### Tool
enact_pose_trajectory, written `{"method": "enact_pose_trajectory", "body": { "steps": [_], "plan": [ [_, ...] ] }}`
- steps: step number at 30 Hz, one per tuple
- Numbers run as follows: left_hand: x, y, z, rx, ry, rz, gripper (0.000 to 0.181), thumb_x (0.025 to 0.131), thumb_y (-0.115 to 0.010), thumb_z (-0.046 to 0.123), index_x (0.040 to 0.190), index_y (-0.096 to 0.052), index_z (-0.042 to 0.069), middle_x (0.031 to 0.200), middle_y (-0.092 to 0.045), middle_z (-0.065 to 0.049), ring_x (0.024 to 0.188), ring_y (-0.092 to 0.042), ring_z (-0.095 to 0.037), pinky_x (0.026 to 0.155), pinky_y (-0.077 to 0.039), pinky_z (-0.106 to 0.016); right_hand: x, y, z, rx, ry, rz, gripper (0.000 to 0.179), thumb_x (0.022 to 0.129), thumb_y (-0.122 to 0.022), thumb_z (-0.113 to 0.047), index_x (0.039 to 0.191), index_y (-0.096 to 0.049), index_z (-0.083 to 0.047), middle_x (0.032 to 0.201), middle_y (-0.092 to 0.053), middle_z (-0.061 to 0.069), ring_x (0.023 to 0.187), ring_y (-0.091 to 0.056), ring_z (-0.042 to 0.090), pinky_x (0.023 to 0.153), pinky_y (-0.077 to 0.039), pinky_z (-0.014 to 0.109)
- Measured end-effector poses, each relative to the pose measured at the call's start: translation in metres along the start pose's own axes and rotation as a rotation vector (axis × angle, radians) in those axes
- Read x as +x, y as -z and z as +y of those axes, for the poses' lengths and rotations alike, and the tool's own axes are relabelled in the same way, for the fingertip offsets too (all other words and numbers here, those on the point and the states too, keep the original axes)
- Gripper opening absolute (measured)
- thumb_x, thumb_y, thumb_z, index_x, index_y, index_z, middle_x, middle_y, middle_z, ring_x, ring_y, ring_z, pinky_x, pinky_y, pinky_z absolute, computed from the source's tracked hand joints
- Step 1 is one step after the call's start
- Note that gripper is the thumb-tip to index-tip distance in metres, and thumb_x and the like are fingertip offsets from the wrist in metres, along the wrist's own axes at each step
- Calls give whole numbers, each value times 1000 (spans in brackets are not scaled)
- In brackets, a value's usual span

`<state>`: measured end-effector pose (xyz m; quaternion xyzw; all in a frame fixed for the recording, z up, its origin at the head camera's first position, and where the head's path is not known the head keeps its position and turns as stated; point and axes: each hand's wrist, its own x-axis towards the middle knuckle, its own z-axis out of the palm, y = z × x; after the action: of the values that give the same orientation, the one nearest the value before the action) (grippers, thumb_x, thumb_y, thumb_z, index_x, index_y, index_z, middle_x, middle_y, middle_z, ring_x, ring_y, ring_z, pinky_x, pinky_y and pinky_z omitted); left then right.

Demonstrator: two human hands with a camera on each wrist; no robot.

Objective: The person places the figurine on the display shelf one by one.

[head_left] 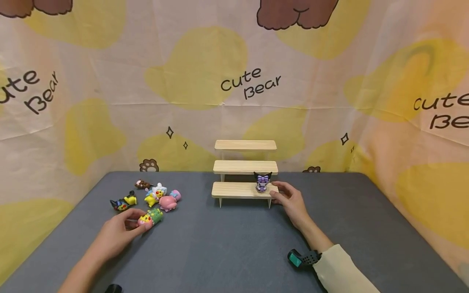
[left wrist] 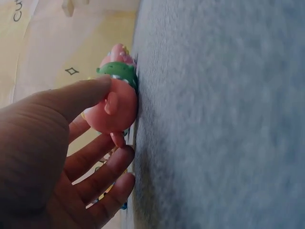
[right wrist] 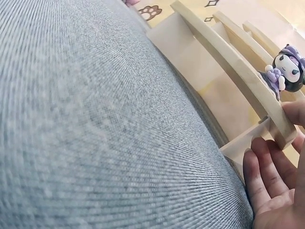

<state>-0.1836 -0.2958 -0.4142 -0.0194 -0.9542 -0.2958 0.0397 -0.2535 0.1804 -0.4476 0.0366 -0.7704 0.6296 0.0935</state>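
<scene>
pale sleeve (head_left: 342,270): in front of wooden shelf (head_left: 245,167), right side
left hand (head_left: 118,231): pinching pink-green toy (head_left: 156,215), left of shelf
right hand (head_left: 294,205): gripping shelf's right end
purple toy (head_left: 262,184): on shelf's bottom step (head_left: 234,190)

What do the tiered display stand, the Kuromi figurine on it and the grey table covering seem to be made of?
Tiered display stand: matte, pale wood treads, from their visible grain; the whitish supports look smooth, perhaps plastic.
Kuromi figurine: probably moulded plastic, given its smooth surfaces and crisp details.
Grey table covering: matte, likely fabric, since close up it shows fine ribbing.
</scene>
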Motion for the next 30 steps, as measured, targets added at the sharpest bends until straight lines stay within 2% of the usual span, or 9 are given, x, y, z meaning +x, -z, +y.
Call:
{"method": "enact_pose_trajectory", "body": {
  "steps": [6,13,19,24,27,30],
  "plan": [
    [2,-6,-1,-42,26,1,57,84,-80,47,120,-66,5,108,-73,-11,93,-70,-19,69,-52,-24,-1,1,1,11,-9,1,40,96,-70,-15,133,-62,-4,138,-60,19,85,-66,1,75,-58,21],
    [2,-8,-9,-153,13,9,54,85,-80,41,122,-66,4,115,-71,-13,88,-66,-5,71,-54,-19,0,0,2,17,-6,-1,40,96,-70,-17,133,-62,-4,135,-60,20,85,-66,2,76,-57,20],
    [2,-7,-12,-222,24,29,55,84,-82,36,126,-65,4,121,-68,-15,86,-67,0,68,-53,-18,-1,-2,1,15,-2,-2,40,96,-70,-16,133,-62,-5,135,-59,20,84,-66,3,75,-57,21],
    [1,-8,-11,-277,-23,43,52,86,-82,27,128,-63,4,123,-66,-16,85,-65,7,68,-54,-19,-2,-2,1,24,-2,-3,40,95,-70,-14,132,-62,-4,135,-60,20,84,-67,4,75,-58,21],
    [2,-8,-9,-285,-77,55,49,87,-81,25,128,-63,5,123,-66,-16,87,-64,9,71,-54,-17,-2,-2,1,24,2,-1,39,95,-71,-14,132,-63,-4,134,-61,20,86,-66,4,75,-58,22],
    [4,-9,-5,-306,-140,54,45,88,-79,24,126,-64,6,119,-70,-6,91,-63,10,75,-54,-16,-1,-2,2,22,7,1,39,95,-71,-14,132,-63,-5,134,-62,20,88,-66,5,76,-58,22]
  ]
}}
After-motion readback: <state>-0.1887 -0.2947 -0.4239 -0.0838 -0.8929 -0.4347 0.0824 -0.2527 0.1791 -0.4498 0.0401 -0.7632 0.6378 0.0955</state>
